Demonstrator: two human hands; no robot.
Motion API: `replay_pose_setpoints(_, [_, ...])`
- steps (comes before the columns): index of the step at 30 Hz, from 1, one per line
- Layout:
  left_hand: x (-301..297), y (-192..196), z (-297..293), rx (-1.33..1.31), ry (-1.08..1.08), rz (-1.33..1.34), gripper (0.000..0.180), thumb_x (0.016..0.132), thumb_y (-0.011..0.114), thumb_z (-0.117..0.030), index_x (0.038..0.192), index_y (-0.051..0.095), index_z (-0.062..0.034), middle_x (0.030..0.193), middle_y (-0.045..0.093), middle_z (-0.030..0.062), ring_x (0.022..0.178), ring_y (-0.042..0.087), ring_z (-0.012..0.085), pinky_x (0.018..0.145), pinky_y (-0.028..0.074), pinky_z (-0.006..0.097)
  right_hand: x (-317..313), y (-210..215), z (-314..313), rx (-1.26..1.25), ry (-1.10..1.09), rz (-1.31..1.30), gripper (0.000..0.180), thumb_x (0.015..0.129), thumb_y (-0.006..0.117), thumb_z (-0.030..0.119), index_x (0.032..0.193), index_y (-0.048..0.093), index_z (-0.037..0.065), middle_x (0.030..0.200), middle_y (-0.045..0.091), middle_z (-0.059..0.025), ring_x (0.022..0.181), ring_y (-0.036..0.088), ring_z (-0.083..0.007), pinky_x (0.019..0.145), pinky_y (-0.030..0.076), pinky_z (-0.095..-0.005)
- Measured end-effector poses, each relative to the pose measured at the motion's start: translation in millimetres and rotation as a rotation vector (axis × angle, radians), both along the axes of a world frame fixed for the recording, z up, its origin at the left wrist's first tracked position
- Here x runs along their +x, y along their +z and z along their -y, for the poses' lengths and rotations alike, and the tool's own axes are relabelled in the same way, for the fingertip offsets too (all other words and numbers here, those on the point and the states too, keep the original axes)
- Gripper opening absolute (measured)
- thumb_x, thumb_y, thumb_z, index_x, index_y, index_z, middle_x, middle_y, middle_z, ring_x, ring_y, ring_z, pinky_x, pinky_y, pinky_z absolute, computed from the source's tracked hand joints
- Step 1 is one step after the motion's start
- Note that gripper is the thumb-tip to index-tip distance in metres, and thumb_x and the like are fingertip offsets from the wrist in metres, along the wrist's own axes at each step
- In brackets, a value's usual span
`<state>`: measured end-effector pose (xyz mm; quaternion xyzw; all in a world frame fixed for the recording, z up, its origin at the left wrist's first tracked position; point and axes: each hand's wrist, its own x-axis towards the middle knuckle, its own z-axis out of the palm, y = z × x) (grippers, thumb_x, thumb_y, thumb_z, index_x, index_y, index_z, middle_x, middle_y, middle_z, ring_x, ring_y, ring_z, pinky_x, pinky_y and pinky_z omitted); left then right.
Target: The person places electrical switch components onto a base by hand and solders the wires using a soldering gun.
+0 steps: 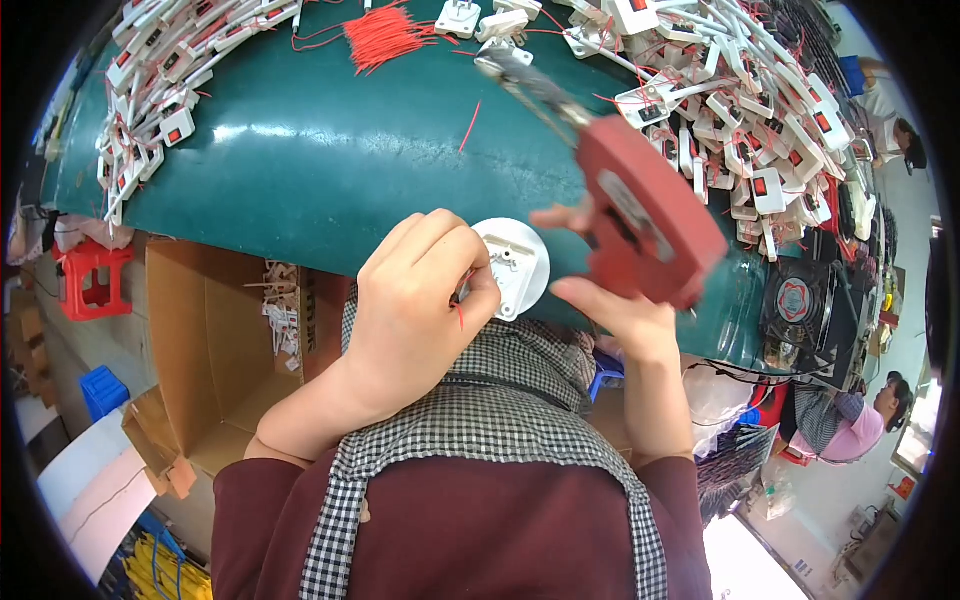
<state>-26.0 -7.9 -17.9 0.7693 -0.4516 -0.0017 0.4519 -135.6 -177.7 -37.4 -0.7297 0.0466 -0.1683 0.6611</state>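
Observation:
My right hand point(632, 318) grips a red soldering gun point(650, 215), a little smeared by motion. The gun's long metal tip points to the far left, toward the white parts at the back of the table. My left hand point(425, 290) is closed in a pinch at the table's near edge, with a short piece of red wire point(461, 316) sticking out below the fingers. Just right of that hand, a white plastic housing point(510, 268) with its inside facing up lies on a round white disc point(541, 270). My left fingers partly cover the housing's left side.
Red wires point(385, 38) lie bunched at the back of the green table point(300, 170), and one loose wire point(470, 127) lies mid-table. White switch parts are heaped left point(165, 90) and right point(765, 140). A fan point(797, 300) stands right; a cardboard box point(215, 345) is below left.

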Motion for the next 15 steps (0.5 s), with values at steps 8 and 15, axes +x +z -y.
replay_pose_setpoints(8, [22, 6, -1, 0.017, -0.215, -0.143, 0.018, 0.064, 0.065, 0.006, 0.072, 0.05, -0.0023, 0.072, 0.05, 0.0078, 0.068, 0.052, 0.0252, 0.06, 0.044, 0.036, 26, -8, 1, 0.332, 0.313, 0.018, 0.103, 0.068, 0.077, -0.002, 0.148, 0.013, 0.003, 0.137, 0.044, -0.0151, 0.12, 0.052, -0.0249, 0.1, 0.041, -0.0408])
replay_pose_setpoints(15, [37, -16, -11, -0.155, -0.397, -0.42, 0.028, 0.065, 0.072, 0.002, 0.086, 0.054, -0.0038, 0.089, 0.053, 0.0089, 0.084, 0.054, 0.021, 0.073, 0.045, 0.032, 11, -18, -20, 0.136, 0.088, 0.029, 0.117, 0.066, 0.082, 0.002, 0.148, 0.0, 0.011, 0.117, 0.052, -0.012, 0.111, 0.056, -0.0268, 0.096, 0.045, -0.0425])
